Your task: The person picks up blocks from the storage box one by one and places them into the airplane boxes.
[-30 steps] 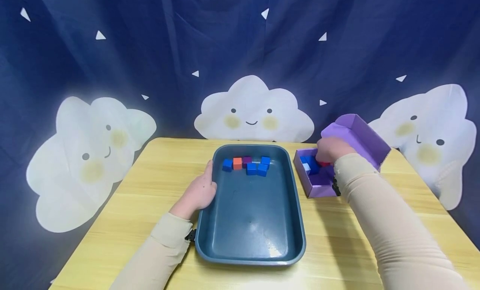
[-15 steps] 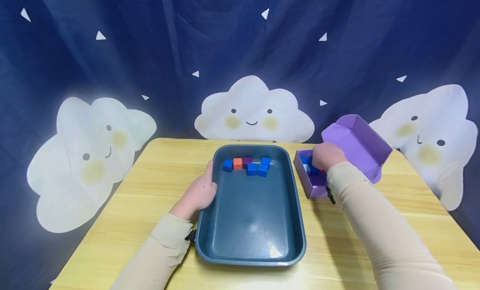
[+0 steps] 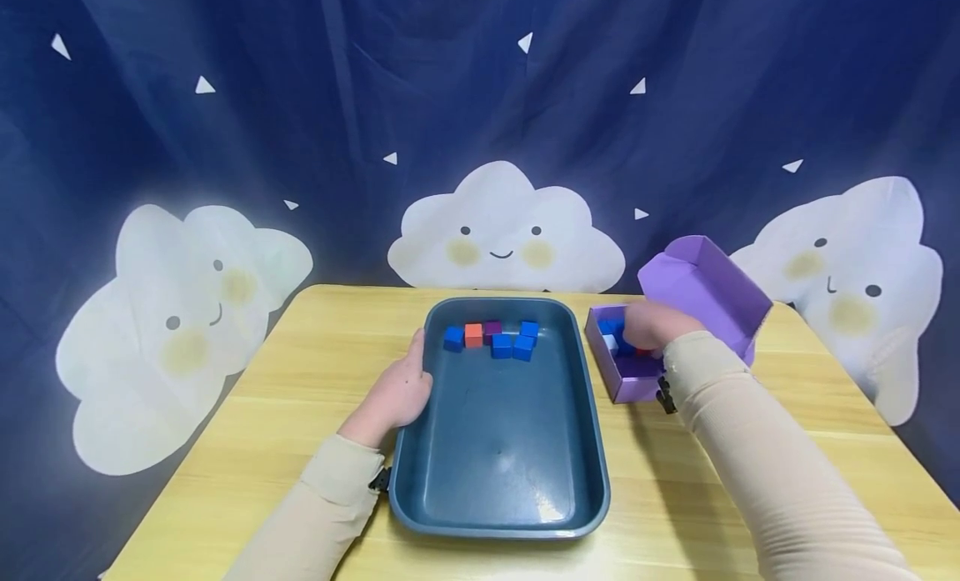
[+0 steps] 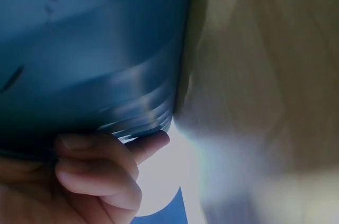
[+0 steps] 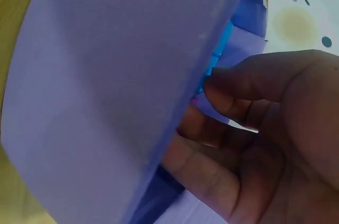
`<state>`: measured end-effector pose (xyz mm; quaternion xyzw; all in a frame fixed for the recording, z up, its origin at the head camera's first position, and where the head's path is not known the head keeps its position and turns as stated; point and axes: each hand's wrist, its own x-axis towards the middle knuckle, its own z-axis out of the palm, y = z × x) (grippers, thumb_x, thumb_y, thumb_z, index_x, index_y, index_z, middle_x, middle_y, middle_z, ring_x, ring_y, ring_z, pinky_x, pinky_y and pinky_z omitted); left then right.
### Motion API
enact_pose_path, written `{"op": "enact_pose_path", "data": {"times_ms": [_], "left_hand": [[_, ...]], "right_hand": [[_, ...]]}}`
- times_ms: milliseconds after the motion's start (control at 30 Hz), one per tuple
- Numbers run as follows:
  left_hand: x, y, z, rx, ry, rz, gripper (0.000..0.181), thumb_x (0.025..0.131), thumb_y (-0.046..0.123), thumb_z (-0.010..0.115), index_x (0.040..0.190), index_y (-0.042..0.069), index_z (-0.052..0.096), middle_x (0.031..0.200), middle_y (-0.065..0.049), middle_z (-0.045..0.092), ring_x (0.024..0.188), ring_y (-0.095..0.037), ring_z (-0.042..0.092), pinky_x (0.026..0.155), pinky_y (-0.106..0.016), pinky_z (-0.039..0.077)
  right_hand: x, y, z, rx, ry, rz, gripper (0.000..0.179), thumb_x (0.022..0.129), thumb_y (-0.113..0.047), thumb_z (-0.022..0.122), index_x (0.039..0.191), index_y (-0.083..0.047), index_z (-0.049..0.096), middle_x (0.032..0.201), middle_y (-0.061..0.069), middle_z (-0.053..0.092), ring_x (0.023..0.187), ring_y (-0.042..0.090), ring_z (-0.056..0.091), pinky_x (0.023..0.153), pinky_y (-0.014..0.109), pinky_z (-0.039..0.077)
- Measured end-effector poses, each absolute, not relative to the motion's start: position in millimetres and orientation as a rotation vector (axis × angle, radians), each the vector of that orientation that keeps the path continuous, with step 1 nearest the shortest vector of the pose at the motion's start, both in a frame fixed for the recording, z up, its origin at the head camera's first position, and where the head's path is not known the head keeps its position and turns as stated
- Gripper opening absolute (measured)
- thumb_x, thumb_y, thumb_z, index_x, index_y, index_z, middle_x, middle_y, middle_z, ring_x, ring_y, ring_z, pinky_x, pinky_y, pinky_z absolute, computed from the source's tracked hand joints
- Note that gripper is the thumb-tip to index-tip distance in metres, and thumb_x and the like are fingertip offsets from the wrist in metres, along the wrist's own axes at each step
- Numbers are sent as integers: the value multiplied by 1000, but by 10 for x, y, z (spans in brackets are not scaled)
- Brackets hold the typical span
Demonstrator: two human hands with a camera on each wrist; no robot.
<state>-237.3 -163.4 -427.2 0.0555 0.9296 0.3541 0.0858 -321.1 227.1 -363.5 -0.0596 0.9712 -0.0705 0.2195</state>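
Bench [image 3: 300, 356] had a big dark blue tray [image 3: 498, 448] on it, with an open purple box [image 3: 636, 390] just to the right. Left hand [image 3: 397, 393] had its grip curled on the tray's left rim. Right hand [image 3: 652, 325] was down inside the box, but I couldn't tell if that grip held anything. Blue cubes [image 5: 225, 36] sat right by its thumb, a red bit [image 3: 642, 351] peeked out beside it, and six more cubes [image 3: 473, 336] were in the tray's far end, well apart from it.

The tray [image 3: 498, 448] looks glossy plastic, the box [image 3: 637, 389] cardboard
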Motion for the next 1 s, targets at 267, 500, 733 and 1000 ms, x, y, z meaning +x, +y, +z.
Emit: {"op": "enact_pose_path", "data": {"times_ms": [267,500,733,1000], "left_hand": [[-2397,-1626,-4282,179,2787,1035,73,105,13,38,163,12,-6,67,-10,50,55,-22,58,57,-35,51],[-2399,-1629,-4283,180,2795,1013,73,105,13,38,163,11,-6,67,-10,50,55,-22,58,57,-35,50],[-2390,-1628,-4295,181,2794,1018,73,105,13,39,163,11,-5,67,-10,50,56,-21,59,57,-34,51],[-2392,-1621,-4292,180,2801,1010,73,105,13,39,163,11,-5,64,-9,50,52,-23,57,54,-35,49]], "right_hand": [[-3244,2353,-3670,-248,2555,-453,20,94,-6,42,96,8,57,84,15,58,77,27,65,68,36,59],[-3219,2383,-3639,-150,2514,-560,22,94,-6,39,93,7,58,87,18,61,74,25,62,68,37,58],[-3138,2382,-3632,-13,2428,-601,26,96,-12,47,104,9,59,97,18,58,78,26,60,69,36,53],[-3078,2352,-3677,-41,2336,-729,17,96,-14,44,99,2,50,93,13,49,74,22,53,63,32,49]]}}
